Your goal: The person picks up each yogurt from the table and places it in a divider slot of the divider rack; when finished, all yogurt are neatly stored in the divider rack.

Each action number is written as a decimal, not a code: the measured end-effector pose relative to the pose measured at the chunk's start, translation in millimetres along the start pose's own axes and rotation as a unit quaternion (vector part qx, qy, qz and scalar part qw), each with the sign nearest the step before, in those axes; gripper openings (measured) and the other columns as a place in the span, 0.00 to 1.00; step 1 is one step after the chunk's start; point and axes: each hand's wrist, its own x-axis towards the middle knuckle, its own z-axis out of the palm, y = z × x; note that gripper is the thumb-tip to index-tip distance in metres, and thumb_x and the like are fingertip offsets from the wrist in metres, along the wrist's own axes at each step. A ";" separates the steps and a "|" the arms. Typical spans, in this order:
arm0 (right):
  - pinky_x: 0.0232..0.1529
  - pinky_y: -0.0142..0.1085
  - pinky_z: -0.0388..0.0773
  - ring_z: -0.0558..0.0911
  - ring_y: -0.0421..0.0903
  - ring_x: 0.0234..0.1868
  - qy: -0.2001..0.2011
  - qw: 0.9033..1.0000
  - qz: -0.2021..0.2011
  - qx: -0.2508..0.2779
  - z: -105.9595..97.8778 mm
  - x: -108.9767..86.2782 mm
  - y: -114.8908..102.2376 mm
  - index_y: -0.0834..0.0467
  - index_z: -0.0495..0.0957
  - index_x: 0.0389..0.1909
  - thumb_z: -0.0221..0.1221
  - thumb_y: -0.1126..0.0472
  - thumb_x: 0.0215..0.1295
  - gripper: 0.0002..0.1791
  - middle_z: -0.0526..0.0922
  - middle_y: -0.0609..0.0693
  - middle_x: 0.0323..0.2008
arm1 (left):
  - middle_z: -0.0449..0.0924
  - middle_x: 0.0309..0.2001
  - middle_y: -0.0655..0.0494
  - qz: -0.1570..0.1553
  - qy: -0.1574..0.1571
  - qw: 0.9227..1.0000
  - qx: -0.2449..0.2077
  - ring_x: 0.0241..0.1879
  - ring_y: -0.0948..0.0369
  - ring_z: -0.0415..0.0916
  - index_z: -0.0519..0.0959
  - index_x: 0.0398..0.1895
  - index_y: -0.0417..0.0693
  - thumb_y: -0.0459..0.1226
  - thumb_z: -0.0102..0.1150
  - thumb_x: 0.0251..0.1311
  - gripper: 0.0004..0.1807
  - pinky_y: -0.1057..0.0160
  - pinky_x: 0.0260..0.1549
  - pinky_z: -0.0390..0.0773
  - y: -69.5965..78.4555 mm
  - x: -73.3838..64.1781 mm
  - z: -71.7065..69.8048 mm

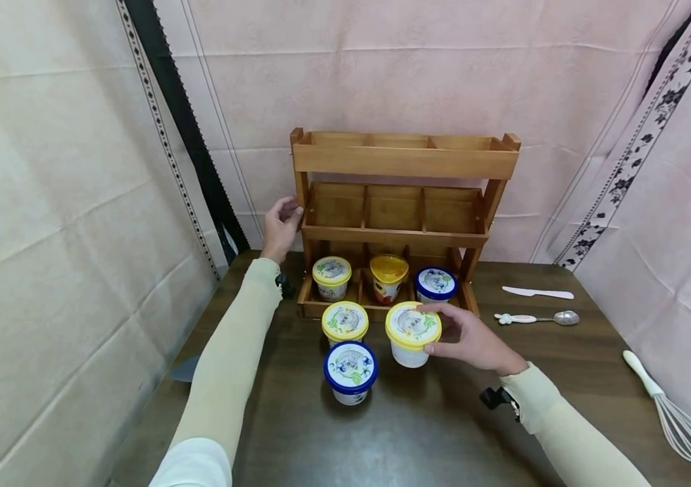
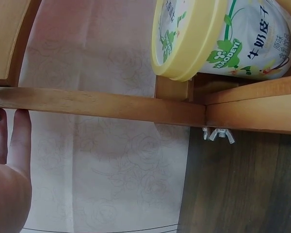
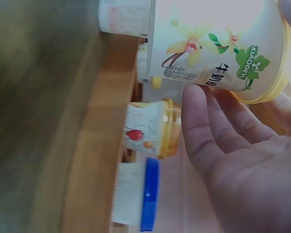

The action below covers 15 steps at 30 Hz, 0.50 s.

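Note:
My right hand [image 1: 473, 338] grips a white yogurt tub with a yellow lid [image 1: 413, 331], thumb and fingers around its side, in front of the rack's bottom tier. The right wrist view shows flowers printed on this tub [image 3: 218, 48]. At the left side of the wooden rack [image 1: 406, 162], my left hand [image 1: 281, 226] touches the upright; in the left wrist view its straight fingers [image 2: 20, 141] meet the post's edge beside a wing nut. Just left of the gripped tub stand another yellow-lidded tub [image 1: 345, 321] and, nearer me, a blue-lidded tub [image 1: 350, 372].
On the bottom tier sit a yellow-lidded tub [image 1: 331, 277], a cup with an amber domed lid [image 1: 388, 276] and a blue-lidded tub [image 1: 436, 283]. A knife [image 1: 538, 293], a spoon [image 1: 537, 318] and a whisk [image 1: 674, 412] lie on the right. Cloth [image 1: 412, 67] hangs behind the rack.

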 end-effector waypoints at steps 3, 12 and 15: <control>0.57 0.44 0.86 0.81 0.58 0.61 0.009 1.000 0.002 -0.001 -6.8 4.3 -6.8 0.46 0.72 0.71 0.76 0.54 0.63 0.37 0.75 0.54 0.70 | 0.82 0.61 0.48 -0.004 0.000 1.000 0.001 0.58 0.55 0.79 0.80 0.66 0.51 0.43 0.64 0.74 0.20 0.56 0.60 0.81 0.7 -0.1 0.6; 0.54 0.39 0.87 0.83 0.60 0.56 0.034 0.999 -0.008 0.018 -20.5 15.6 -19.4 0.50 0.72 0.72 0.75 0.57 0.64 0.36 0.76 0.56 0.67 | 0.82 0.60 0.49 0.002 0.001 1.000 0.011 0.58 0.56 0.79 0.80 0.66 0.52 0.42 0.63 0.75 0.19 0.55 0.62 0.80 2.2 0.2 1.7; 0.54 0.38 0.87 0.83 0.59 0.57 0.042 0.999 -0.020 0.026 -25.3 19.8 -22.2 0.50 0.72 0.72 0.74 0.59 0.65 0.36 0.75 0.56 0.68 | 0.82 0.61 0.49 0.001 0.000 1.000 0.006 0.59 0.56 0.79 0.80 0.66 0.51 0.41 0.62 0.76 0.19 0.56 0.63 0.79 1.3 0.4 0.5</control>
